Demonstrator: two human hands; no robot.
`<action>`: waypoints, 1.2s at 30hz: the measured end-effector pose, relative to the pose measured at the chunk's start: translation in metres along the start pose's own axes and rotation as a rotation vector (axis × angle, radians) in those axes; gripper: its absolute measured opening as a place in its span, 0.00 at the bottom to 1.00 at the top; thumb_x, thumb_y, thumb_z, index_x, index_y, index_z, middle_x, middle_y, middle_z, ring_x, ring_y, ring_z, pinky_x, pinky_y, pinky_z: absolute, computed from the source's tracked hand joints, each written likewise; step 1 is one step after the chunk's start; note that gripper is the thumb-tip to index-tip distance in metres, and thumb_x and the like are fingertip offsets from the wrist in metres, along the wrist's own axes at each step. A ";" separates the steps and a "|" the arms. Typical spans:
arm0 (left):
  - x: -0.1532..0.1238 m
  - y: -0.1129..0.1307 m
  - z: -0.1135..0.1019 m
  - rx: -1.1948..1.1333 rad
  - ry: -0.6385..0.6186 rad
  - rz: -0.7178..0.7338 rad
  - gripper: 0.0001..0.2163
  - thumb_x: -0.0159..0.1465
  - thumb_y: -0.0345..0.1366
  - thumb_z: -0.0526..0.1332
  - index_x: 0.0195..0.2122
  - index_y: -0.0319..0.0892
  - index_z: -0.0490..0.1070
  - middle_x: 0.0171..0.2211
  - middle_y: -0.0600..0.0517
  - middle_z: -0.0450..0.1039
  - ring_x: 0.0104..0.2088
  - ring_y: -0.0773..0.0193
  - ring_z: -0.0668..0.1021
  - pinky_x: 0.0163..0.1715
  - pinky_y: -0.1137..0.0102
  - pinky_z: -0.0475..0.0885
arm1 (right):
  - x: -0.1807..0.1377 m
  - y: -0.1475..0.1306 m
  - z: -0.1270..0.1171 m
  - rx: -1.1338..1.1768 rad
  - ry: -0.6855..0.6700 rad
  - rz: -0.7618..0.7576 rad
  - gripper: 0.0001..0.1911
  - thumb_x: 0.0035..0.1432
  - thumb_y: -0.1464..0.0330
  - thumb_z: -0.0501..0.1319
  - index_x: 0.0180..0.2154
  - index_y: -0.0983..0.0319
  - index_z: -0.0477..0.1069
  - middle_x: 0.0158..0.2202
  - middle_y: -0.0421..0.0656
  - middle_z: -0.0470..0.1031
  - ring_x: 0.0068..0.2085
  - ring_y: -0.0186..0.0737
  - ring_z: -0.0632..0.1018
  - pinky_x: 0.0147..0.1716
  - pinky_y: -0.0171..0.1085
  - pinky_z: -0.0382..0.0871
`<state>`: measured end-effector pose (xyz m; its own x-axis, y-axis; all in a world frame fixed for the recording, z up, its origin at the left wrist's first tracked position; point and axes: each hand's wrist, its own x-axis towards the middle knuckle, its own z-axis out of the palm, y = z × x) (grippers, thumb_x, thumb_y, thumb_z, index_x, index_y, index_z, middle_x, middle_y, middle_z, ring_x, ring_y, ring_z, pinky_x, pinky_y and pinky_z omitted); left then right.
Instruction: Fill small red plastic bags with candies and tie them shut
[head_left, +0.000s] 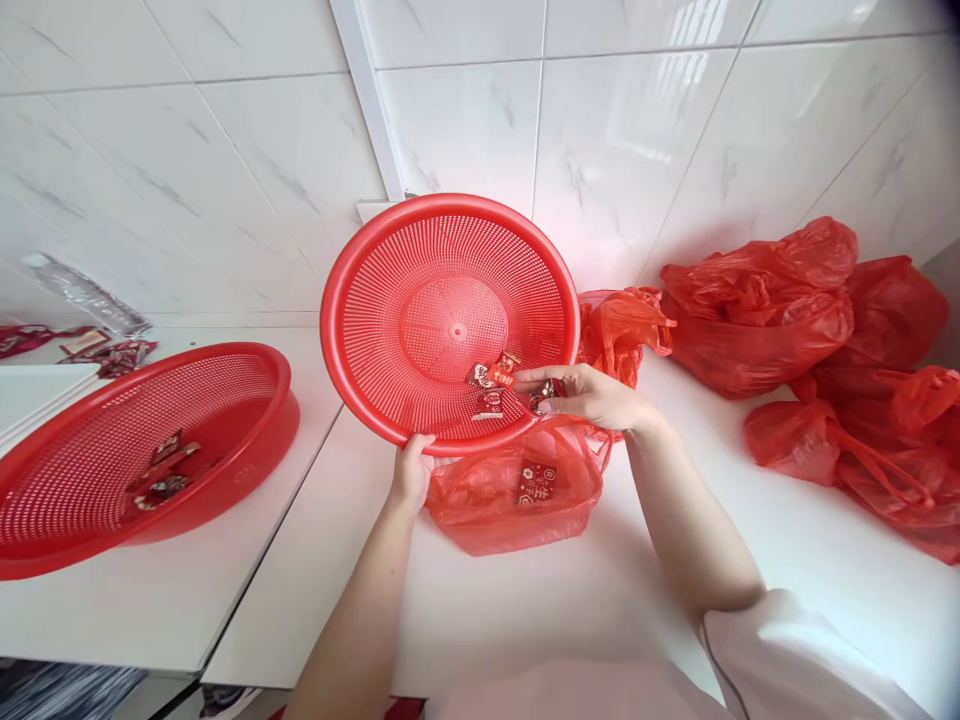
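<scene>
Between the 2 hands, a round red basket (420, 290) is tipped up on edge, its open side facing the person and its top leaning near the tiled wall (225, 150). The left hand (411, 470) is closed on the basket's lower rim, thumb on the inside. The right hand (589, 395) reaches in over the rim from the right, its fingers curled and pinching a few of the small wrapped sweets (491, 385) that lie bunched at the basket's low side, just left of its fingertips.

Directly below both hands, an open red plastic bag (480, 500) sits on the white surface (525, 600), touching the basket's lower rim, with 1 red packet (536, 482) showing inside it.

Well to the left of the left hand, a second red basket (247, 400) lies flat on the surface and holds a few more wrapped pieces (161, 470). To the right of the right hand, several filled red bags (757, 310) are piled against the wall.
</scene>
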<state>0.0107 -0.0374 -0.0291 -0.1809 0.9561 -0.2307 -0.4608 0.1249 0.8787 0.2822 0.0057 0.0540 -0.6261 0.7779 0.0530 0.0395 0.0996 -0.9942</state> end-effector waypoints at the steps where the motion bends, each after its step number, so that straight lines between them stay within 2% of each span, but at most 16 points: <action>1: 0.000 0.000 0.000 0.006 -0.003 -0.009 0.17 0.45 0.36 0.63 0.36 0.36 0.71 0.35 0.46 0.77 0.41 0.48 0.80 0.36 0.57 0.78 | 0.001 0.001 0.001 -0.041 0.009 0.008 0.25 0.55 0.70 0.64 0.55 0.60 0.72 0.52 0.45 0.76 0.49 0.39 0.77 0.51 0.41 0.71; 4: -0.001 0.000 0.000 0.019 -0.009 -0.025 0.16 0.45 0.37 0.63 0.35 0.36 0.72 0.33 0.46 0.77 0.39 0.47 0.80 0.35 0.58 0.78 | 0.002 0.001 0.004 -0.214 0.027 0.052 0.21 0.54 0.70 0.65 0.51 0.61 0.75 0.45 0.43 0.79 0.43 0.39 0.78 0.46 0.39 0.72; 8: -0.002 0.001 0.003 0.032 -0.012 -0.020 0.16 0.45 0.37 0.62 0.35 0.36 0.72 0.30 0.47 0.77 0.36 0.48 0.81 0.32 0.58 0.77 | 0.005 0.000 0.012 -0.453 -0.051 0.087 0.11 0.56 0.63 0.64 0.36 0.64 0.79 0.29 0.39 0.77 0.31 0.36 0.75 0.34 0.35 0.69; 10: -0.003 0.001 0.003 0.039 -0.007 -0.013 0.15 0.44 0.37 0.62 0.34 0.37 0.72 0.30 0.48 0.77 0.34 0.48 0.81 0.31 0.59 0.77 | 0.008 0.004 0.018 -0.569 -0.015 0.045 0.18 0.63 0.59 0.57 0.31 0.64 0.77 0.26 0.39 0.75 0.29 0.35 0.74 0.32 0.35 0.67; 12: -0.003 0.001 0.002 0.048 -0.003 -0.006 0.14 0.44 0.36 0.63 0.33 0.38 0.72 0.29 0.49 0.76 0.33 0.49 0.80 0.30 0.60 0.77 | 0.014 0.011 0.025 -0.666 0.081 -0.043 0.22 0.68 0.58 0.51 0.34 0.63 0.77 0.30 0.41 0.77 0.32 0.37 0.76 0.36 0.37 0.68; 14: -0.004 0.002 0.002 0.055 -0.007 -0.004 0.13 0.43 0.36 0.63 0.32 0.38 0.71 0.28 0.50 0.75 0.33 0.51 0.80 0.30 0.60 0.76 | 0.019 0.022 0.032 -0.733 0.129 -0.114 0.21 0.68 0.57 0.50 0.45 0.63 0.76 0.43 0.47 0.79 0.44 0.42 0.78 0.47 0.40 0.69; 15: -0.004 0.002 0.001 0.058 -0.012 -0.005 0.13 0.43 0.35 0.64 0.32 0.38 0.71 0.27 0.50 0.75 0.32 0.51 0.80 0.30 0.61 0.76 | 0.022 0.028 0.035 -0.766 0.117 -0.117 0.23 0.67 0.56 0.51 0.52 0.64 0.73 0.52 0.51 0.76 0.51 0.46 0.76 0.53 0.43 0.66; 17: -0.006 0.002 0.002 0.058 -0.020 -0.005 0.13 0.44 0.36 0.64 0.31 0.38 0.71 0.26 0.51 0.74 0.33 0.51 0.80 0.30 0.61 0.76 | 0.026 0.037 0.039 -0.840 0.044 -0.079 0.34 0.62 0.51 0.57 0.61 0.67 0.64 0.63 0.58 0.63 0.63 0.54 0.65 0.62 0.50 0.57; 19: -0.006 0.001 0.002 0.055 -0.019 0.001 0.12 0.44 0.36 0.63 0.31 0.39 0.71 0.26 0.51 0.74 0.33 0.50 0.80 0.30 0.61 0.77 | 0.028 0.042 0.042 -0.911 -0.029 -0.056 0.42 0.55 0.51 0.64 0.64 0.67 0.59 0.66 0.59 0.59 0.66 0.59 0.60 0.63 0.55 0.52; 20: -0.006 0.001 0.003 0.053 -0.015 0.006 0.12 0.44 0.36 0.63 0.31 0.39 0.71 0.27 0.51 0.74 0.34 0.50 0.80 0.31 0.61 0.77 | 0.029 0.043 0.042 -0.925 -0.058 -0.070 0.41 0.54 0.55 0.66 0.64 0.66 0.61 0.64 0.58 0.62 0.65 0.59 0.63 0.62 0.55 0.54; 23: -0.003 -0.001 0.001 0.046 0.005 0.022 0.13 0.45 0.36 0.63 0.32 0.39 0.71 0.29 0.50 0.75 0.34 0.51 0.80 0.31 0.60 0.77 | 0.028 0.038 0.041 -0.835 -0.093 -0.141 0.24 0.57 0.68 0.64 0.55 0.62 0.71 0.52 0.50 0.76 0.52 0.48 0.76 0.53 0.43 0.66; 25: -0.001 -0.002 0.000 0.044 0.016 0.027 0.13 0.45 0.36 0.63 0.33 0.39 0.71 0.30 0.50 0.75 0.35 0.50 0.80 0.32 0.59 0.77 | 0.027 0.033 0.039 -0.729 -0.032 -0.144 0.16 0.59 0.70 0.60 0.49 0.61 0.74 0.43 0.46 0.80 0.43 0.42 0.79 0.46 0.38 0.69; 27: 0.001 -0.003 -0.002 0.043 0.022 0.023 0.13 0.44 0.36 0.63 0.32 0.39 0.70 0.29 0.50 0.74 0.35 0.49 0.80 0.32 0.58 0.77 | 0.027 0.029 0.037 -0.676 0.099 -0.118 0.11 0.61 0.68 0.59 0.44 0.62 0.76 0.35 0.42 0.79 0.35 0.38 0.78 0.39 0.35 0.68; 30: 0.001 -0.002 -0.002 0.036 0.019 0.022 0.12 0.45 0.36 0.62 0.32 0.39 0.70 0.29 0.50 0.74 0.36 0.48 0.80 0.33 0.58 0.77 | 0.026 0.026 0.032 -0.637 0.210 -0.079 0.09 0.61 0.66 0.58 0.32 0.63 0.74 0.23 0.36 0.68 0.25 0.32 0.67 0.29 0.32 0.61; 33: -0.001 0.000 -0.001 0.026 0.009 0.029 0.14 0.46 0.36 0.62 0.34 0.39 0.71 0.32 0.48 0.76 0.38 0.48 0.80 0.34 0.58 0.77 | 0.024 0.025 0.030 -0.549 0.181 -0.037 0.12 0.60 0.63 0.59 0.27 0.63 0.69 0.20 0.33 0.60 0.23 0.29 0.61 0.25 0.31 0.55; 36: -0.003 0.001 0.001 0.018 -0.006 0.020 0.14 0.46 0.36 0.62 0.34 0.38 0.72 0.33 0.47 0.77 0.38 0.48 0.80 0.34 0.58 0.77 | 0.022 0.022 0.032 -0.494 0.110 0.007 0.12 0.59 0.60 0.61 0.33 0.63 0.72 0.21 0.34 0.65 0.23 0.30 0.65 0.25 0.31 0.58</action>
<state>0.0113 -0.0398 -0.0272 -0.1846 0.9600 -0.2106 -0.4417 0.1103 0.8903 0.2446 0.0055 0.0301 -0.5399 0.8377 0.0825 0.4238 0.3552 -0.8332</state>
